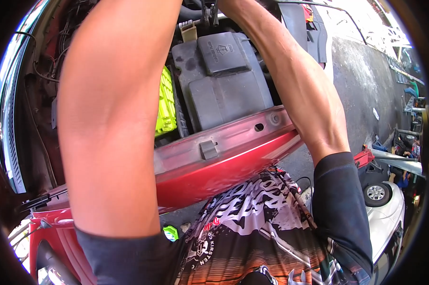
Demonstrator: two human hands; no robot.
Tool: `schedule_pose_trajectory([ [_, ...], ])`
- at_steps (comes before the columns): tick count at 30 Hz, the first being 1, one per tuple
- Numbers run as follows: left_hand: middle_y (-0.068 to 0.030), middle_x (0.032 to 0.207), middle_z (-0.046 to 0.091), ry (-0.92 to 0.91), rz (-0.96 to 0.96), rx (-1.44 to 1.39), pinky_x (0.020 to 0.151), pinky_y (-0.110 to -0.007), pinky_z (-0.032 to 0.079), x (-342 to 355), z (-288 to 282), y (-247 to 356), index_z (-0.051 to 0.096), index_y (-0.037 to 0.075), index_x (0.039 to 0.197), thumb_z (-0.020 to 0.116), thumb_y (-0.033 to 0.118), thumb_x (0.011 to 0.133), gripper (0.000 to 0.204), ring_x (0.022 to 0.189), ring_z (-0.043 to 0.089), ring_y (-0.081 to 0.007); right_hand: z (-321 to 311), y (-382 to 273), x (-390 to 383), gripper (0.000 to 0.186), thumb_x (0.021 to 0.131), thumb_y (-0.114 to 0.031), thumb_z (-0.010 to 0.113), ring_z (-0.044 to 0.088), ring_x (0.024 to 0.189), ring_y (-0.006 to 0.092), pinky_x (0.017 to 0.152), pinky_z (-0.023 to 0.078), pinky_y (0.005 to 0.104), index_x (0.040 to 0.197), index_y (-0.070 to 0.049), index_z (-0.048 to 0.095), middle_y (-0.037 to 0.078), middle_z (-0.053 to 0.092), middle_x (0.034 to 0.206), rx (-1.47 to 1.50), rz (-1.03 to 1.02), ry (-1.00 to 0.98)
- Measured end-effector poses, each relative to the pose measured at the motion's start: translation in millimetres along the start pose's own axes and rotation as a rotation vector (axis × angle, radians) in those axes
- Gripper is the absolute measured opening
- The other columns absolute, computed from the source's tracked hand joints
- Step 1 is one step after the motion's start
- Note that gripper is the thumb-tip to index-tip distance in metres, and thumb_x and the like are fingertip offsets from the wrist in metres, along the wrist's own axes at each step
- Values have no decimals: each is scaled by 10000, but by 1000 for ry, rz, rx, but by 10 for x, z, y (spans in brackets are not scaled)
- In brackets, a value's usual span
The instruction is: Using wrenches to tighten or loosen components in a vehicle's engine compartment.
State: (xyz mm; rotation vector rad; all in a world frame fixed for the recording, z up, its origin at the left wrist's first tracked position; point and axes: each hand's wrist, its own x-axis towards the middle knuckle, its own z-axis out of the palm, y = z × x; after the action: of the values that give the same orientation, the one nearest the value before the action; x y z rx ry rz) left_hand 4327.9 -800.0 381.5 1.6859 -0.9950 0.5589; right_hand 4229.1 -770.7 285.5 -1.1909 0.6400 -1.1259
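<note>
A grey plastic cover [224, 88] sits in the red car's engine bay [233, 147].

Both your arms reach up and away from you, toward the far side — the left forearm [112, 118] fills the near left, bare from a dark sleeve at the elbow. Your right forearm [295, 80] slants from its dark sleeve up toward the far middle. Both hands lie past the top edge — their grip cannot be told.

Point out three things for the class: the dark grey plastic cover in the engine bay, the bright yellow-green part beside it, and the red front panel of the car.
Dark grey plastic cover [226, 90], head view, on its flat top.
Yellow-green part [165, 107], head view, on its ribbed face.
Red front panel [224, 161], head view, on its upper edge.
</note>
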Motion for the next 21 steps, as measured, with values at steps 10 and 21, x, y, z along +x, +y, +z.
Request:
schedule_pose_trajectory([
  [10,-281,758,679,171,15,-200,707,-504,525,-194,-299,-6,718,-45,785,552,247,879,349,737,691,-423,106,75,-193,323,994,-311,489,304,512,75,496,248,267,736,-143,588,-68,332,586,139,14,10],
  [21,-285,1213,607,-408,170,-513,960,-419,473,-333,-1129,-199,462,-54,1288,658,279,835,596,1112,616,-346,-372,141,228,457,987,-494,479,589,804,225,797,477,393,887,-62,586,67,580,781,173,107,-453],
])
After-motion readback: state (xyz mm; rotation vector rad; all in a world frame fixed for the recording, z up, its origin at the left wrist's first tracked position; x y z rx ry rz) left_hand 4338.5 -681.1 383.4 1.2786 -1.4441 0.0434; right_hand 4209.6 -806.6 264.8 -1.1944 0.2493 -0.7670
